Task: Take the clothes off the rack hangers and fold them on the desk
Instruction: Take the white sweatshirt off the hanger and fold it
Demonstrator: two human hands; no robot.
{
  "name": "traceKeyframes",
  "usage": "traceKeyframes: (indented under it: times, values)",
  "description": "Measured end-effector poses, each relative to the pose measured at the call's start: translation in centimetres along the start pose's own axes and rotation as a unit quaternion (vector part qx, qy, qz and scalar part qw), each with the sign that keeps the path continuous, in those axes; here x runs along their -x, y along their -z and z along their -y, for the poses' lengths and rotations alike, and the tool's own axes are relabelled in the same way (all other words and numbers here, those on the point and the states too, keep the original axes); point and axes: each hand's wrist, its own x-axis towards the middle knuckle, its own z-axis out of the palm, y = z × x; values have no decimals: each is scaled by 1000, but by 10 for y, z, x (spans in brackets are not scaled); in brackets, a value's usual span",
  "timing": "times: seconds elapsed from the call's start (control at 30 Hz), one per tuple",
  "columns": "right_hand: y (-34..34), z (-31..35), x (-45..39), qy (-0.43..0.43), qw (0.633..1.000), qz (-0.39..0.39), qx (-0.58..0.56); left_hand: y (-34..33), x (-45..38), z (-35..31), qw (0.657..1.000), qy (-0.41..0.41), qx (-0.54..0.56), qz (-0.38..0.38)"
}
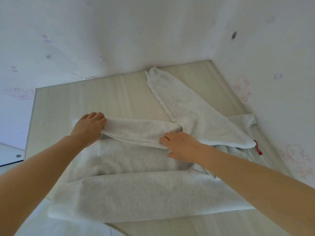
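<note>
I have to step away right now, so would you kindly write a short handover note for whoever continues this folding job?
Left hand: grips the cuff end of a sleeve, drawn across the garment.
Right hand: fingers straight, pressing that sleeve flat near its shoulder end.
Things: one light grey sweatshirt lies spread on the desk; the other sleeve stretches toward the far corner; a red tag shows at its right edge.
Done: garment is off its hanger and laid out; first sleeve being folded in.
Left: fold the far sleeve, then the body. No rack or other clothes are in view.
</note>
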Motion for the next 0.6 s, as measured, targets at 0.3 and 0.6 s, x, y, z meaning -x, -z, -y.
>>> traceKeyframes:
  times: [0.3, 0.6]
  values:
    - [28, -5, 1, -146, 973, -85, -158, 20, 26, 10, 982, 34, 93, -161]
    - [-2, 22, 73, -16, 995, 52, -78, -20, 127, -13, 983, -177, 0, -38]
